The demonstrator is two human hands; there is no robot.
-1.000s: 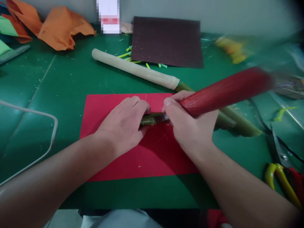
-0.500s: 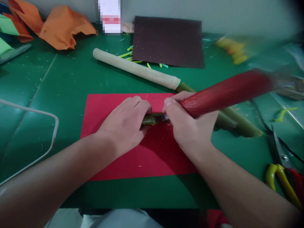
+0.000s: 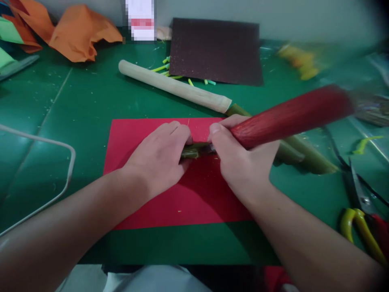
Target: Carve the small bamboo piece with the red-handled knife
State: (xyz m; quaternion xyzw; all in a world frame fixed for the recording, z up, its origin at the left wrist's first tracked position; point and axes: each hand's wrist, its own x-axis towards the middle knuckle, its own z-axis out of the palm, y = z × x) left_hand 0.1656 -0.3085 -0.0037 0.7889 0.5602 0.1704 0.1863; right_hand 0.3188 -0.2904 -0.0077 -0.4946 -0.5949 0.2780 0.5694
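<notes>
Over the red sheet (image 3: 188, 211), my left hand (image 3: 161, 156) is closed round a short piece of green bamboo (image 3: 190, 153); most of it is hidden under the fingers. My right hand (image 3: 241, 162) grips a red-handled tool (image 3: 291, 115) whose thick handle slants up to the right. A small metal part of the tool shows at the fingertips and meets the bamboo's right end. Its exact shape is hidden. Beyond the right hand lie green bamboo lengths (image 3: 313, 156), partly covered by it.
A pale peeled stick (image 3: 176, 86) lies behind the red sheet. Farther back is a dark brown sheet (image 3: 215, 50) over bits of green tube. Scissors (image 3: 358, 219) with yellow handles lie at right. Orange paper (image 3: 83, 34) sits at back left, a white wire frame (image 3: 71, 162) at left.
Both hands keep their grips in nearly the same place. The red handle has swung very slightly, and the whole view has shifted a little.
</notes>
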